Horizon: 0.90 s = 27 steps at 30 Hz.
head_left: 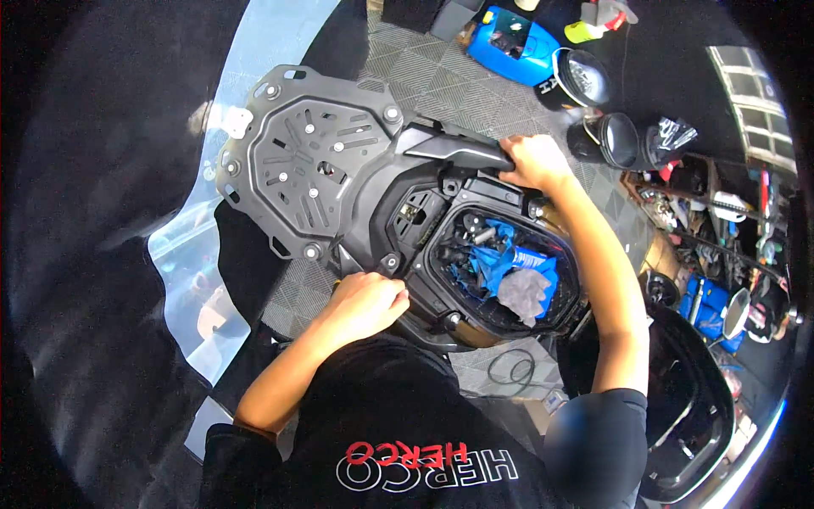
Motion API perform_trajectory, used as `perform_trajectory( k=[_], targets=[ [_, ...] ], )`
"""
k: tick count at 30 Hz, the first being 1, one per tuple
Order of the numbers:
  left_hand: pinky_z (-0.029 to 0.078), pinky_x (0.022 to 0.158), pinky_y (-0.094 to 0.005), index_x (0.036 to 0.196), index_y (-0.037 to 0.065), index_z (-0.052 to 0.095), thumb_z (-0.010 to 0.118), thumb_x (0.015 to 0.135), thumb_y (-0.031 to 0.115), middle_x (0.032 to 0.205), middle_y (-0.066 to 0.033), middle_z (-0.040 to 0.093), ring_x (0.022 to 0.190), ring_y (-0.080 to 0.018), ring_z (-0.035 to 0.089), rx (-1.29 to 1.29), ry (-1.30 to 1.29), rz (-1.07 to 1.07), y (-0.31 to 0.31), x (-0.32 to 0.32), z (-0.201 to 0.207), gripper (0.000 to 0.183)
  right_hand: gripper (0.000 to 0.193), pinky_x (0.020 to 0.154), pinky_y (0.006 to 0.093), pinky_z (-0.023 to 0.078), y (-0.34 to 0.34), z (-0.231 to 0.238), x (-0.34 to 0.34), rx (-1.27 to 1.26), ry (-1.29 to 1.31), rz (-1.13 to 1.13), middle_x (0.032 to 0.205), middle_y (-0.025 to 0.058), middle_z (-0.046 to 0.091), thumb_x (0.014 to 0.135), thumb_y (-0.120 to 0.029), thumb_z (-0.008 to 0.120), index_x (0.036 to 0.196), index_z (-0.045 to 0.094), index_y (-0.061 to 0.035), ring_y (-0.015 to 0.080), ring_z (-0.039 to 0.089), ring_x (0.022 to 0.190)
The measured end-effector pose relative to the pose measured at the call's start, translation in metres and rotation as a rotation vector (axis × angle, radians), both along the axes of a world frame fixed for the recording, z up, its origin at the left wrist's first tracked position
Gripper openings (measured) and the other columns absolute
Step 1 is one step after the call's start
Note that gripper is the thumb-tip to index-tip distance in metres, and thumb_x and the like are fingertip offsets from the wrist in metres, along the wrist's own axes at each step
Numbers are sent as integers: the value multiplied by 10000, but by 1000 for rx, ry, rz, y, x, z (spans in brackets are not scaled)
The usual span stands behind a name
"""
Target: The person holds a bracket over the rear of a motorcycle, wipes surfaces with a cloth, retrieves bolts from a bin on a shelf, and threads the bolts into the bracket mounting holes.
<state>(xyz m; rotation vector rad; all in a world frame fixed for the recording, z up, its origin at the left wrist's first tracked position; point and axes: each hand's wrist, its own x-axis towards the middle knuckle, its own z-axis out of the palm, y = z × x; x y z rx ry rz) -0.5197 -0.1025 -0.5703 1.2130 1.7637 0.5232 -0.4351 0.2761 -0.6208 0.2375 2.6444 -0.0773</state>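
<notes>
A scooter's tail section spans the middle, with a black rear rack plate (298, 153) bolted on at the left. Behind my fingers is the dark grab rail (449, 146) that curves round the tail. My right hand (536, 161) wraps its far side. On the near side my left hand (366, 305) is closed round the rail's other arm, its fingertips partly hidden. Between my arms gapes the storage compartment (441, 254), holding blue plastic or cloth pieces (492, 263), a grey glove or cloth (526, 293) and small dark items.
A black panel, perhaps the raised seat (687, 407), stands at lower right. Black buckets (617, 140) and a blue container (509, 47) sit on the tiled floor at the far right. Cluttered shelves (712, 212) line the right. A clear plastic sheet (191, 280) hangs at the left.
</notes>
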Motion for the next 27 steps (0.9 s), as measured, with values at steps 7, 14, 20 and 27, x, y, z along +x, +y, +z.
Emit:
perform_trajectory(
  k=[7,14,20,27],
  targets=[
    [529,654,-497,772,33,646,593,922,245,710,-193,667,689,-397,669,43,-4,-7,-1,6,-2,265,506,752,480,554,8,10,1,-63,52,59,848,176,699,808,-536,694,939,667,-48,382,689,808],
    [530,645,-503,776,31,645,598,918,246,716,-194,662,687,-398,664,54,45,-20,9,14,-11,262,574,742,492,554,11,33,7,-37,127,15,832,187,706,849,-630,619,964,676,-71,388,694,802],
    [583,655,-448,882,16,639,601,905,203,825,-163,685,723,-347,703,201,365,89,58,28,-46,192,574,734,494,554,5,30,7,7,129,12,834,182,709,852,-635,613,949,676,-73,389,694,804],
    [601,667,-422,925,20,629,576,864,101,858,-155,686,739,-337,722,179,566,199,103,28,-83,114,594,719,480,568,7,56,9,91,191,-36,766,183,698,833,-644,630,899,701,-58,383,699,771]
  ],
)
